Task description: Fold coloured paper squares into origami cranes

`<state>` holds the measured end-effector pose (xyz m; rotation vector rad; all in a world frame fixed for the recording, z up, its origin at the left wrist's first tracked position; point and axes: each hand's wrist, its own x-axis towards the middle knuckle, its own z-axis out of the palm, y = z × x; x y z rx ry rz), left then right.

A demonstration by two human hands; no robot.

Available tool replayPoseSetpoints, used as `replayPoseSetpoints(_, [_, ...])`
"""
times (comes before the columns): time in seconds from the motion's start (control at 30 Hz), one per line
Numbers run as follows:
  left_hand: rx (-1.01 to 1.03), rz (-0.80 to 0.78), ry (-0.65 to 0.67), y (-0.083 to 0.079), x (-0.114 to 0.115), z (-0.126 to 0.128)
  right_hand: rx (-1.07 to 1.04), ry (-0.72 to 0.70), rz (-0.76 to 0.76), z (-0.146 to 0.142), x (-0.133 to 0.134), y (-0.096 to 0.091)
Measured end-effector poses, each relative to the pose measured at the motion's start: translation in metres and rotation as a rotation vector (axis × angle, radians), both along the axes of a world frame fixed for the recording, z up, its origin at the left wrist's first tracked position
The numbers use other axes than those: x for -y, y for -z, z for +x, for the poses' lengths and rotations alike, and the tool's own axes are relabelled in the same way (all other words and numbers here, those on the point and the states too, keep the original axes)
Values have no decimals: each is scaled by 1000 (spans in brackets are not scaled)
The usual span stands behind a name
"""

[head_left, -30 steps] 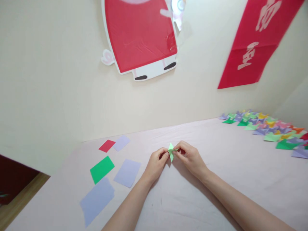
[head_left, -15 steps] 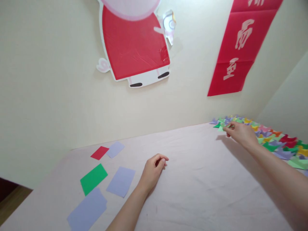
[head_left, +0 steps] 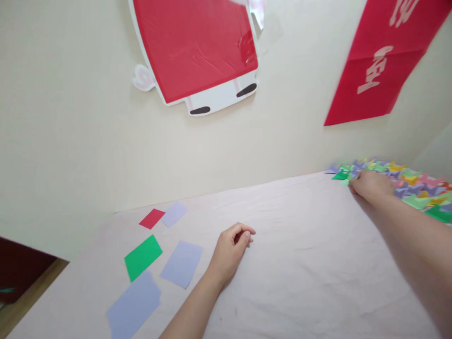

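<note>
My left hand (head_left: 231,247) rests on the pale tablecloth (head_left: 303,263) near the middle, fingers loosely curled with nothing in them. My right hand (head_left: 370,185) is stretched to the far right, at the near-left edge of a row of several folded paper figures (head_left: 406,181) in green, purple, yellow and pink. Its fingers are closed over a small light green folded paper (head_left: 348,181), of which only a tip shows past the fingertips. The paper lies down at the edge of the row.
Flat paper sheets lie left of my left hand: a red one (head_left: 151,218), a green one (head_left: 143,257) and three lilac ones (head_left: 181,263). The wall behind bears a red-and-white cartoon cut-out (head_left: 197,52) and a red banner (head_left: 381,66). The table's left edge drops to a wooden floor (head_left: 21,306).
My right hand carried the light green folded paper from the table's middle to the row at the far right and lowered it there. My left hand let go and stayed put.
</note>
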<state>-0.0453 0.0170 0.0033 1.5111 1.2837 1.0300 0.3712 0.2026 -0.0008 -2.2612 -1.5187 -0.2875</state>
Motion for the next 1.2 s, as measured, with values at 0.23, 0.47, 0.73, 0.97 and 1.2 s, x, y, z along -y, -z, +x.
replayPoseSetpoints(0.23, [-20, 21, 7, 0, 0, 1, -159, 152, -233, -9, 3, -11])
replayPoseSetpoints(0.47, [-84, 86, 15, 4, 0, 1, -255, 124, -77, -32, 38, -32])
replayPoseSetpoints(0.73, [-344, 293, 3, 7, 7, 6, -469, -385, 77, -136, 134, -34])
replayPoseSetpoints(0.97, [-654, 303, -206, -8, 19, -37, -465, -916, -117, -209, 193, 3])
replayPoseSetpoints(1.2, [-946, -82, -657, -31, 46, -180, -504, -918, -89, -205, 188, 13])
